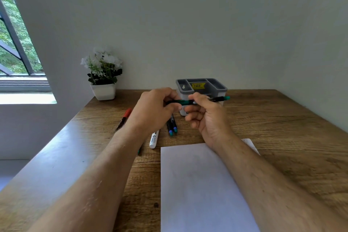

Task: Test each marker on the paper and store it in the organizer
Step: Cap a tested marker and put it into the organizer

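Both hands clamped on 1 green marker [190,102], held level above desk [282,118], in front of organizer [201,88]. Left hand [156,107] curled round cap end, right hand [205,113] pinches barrel; opposed grip suggests uncapping, likely before test stroke. Marker: slim dark barrel, green band, green end plug poking out right. Paper [197,184] lies blank just below hands, ready for test. Organizer grey, several compartments, none visibly holding markers. Other markers wait on desk: red [125,117], white [154,139], 2 dark [172,124].
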Available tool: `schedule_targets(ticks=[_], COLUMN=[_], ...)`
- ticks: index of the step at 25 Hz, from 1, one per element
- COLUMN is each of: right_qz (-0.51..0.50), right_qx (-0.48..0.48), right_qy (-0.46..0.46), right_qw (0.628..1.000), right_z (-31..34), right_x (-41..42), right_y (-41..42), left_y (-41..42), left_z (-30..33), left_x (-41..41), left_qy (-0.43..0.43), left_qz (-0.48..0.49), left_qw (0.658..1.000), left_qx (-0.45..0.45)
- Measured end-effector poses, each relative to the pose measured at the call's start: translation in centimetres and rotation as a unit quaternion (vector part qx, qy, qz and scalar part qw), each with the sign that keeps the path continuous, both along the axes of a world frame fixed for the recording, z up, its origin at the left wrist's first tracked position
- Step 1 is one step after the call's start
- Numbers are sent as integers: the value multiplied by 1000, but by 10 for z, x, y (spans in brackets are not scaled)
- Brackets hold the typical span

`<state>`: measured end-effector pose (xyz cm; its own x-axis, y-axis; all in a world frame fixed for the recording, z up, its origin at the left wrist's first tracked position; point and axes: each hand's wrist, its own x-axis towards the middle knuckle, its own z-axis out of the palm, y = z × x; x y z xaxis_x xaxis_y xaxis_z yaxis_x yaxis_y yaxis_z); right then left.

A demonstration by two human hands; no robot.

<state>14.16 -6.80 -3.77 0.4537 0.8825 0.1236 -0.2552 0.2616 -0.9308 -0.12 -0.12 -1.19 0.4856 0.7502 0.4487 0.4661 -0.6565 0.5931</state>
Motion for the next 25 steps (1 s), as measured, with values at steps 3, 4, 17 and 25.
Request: schedule_targets(ticks=[3,4,17,25], right_qz=[18,18,21,71], right_qx=[12,11,-7,95], right_qy=[8,5,-32,26], right_qw=[1000,1000,999,993], right_z=[-1,-1,0,5], right_x=[1,1,-1,4], right_y=[1,2,8,3], left_y=[-2,-2,-1,3], left_z=[-2,-2,-1,-7], left_x=[4,4,11,14], left_qy=[-57,-65,45,-381], left_qz=[-32,-38,-47,-94], left_qw=[996,994,997,859], left_qx=[-61,-76,-43,-328])
